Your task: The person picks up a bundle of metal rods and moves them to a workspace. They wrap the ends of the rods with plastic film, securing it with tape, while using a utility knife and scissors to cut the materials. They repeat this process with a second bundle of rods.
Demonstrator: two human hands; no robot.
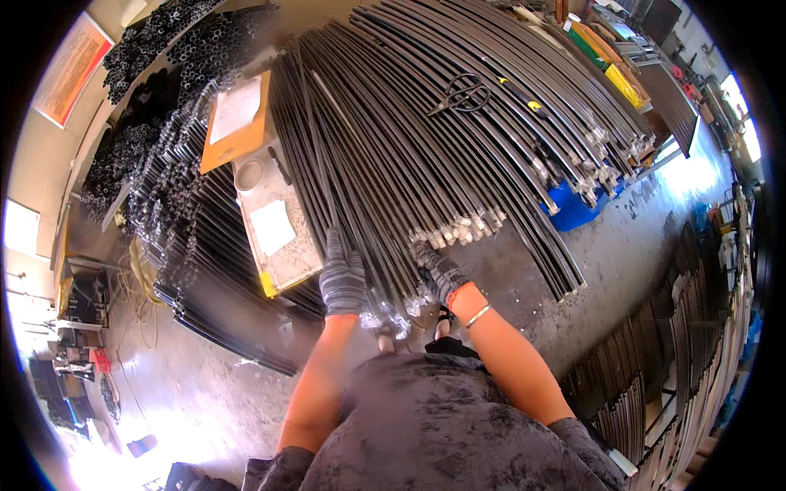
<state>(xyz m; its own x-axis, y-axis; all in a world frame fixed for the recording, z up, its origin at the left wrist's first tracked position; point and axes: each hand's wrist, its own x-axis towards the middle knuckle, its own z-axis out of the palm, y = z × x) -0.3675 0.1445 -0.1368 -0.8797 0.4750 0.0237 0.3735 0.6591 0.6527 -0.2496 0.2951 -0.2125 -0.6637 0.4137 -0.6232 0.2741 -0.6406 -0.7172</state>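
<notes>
Long dark metal tubes point(385, 155) lie side by side, fanned out before me, their near ends wrapped in clear plastic point(389, 315). My left hand point(342, 282), in a grey striped knit glove, rests along the left side of a group of tubes, fingers stretched forward. On the right side of the same group is my right hand point(440, 270), gloved alike, its fingers bent around the tubes near their wrapped ends; its fingertips are hidden. More wrapped tube ends point(471, 227) lie just beyond the right hand.
Black scissors point(463, 94) and a black-and-yellow tool point(524, 96) lie on the tubes. At left, a worktop point(303, 258) bears a tape roll point(248, 175), a white paper point(272, 227) and a clipboard point(237, 119). Stacked tubes point(176, 164) stand beyond; a blue container point(573, 204) sits right.
</notes>
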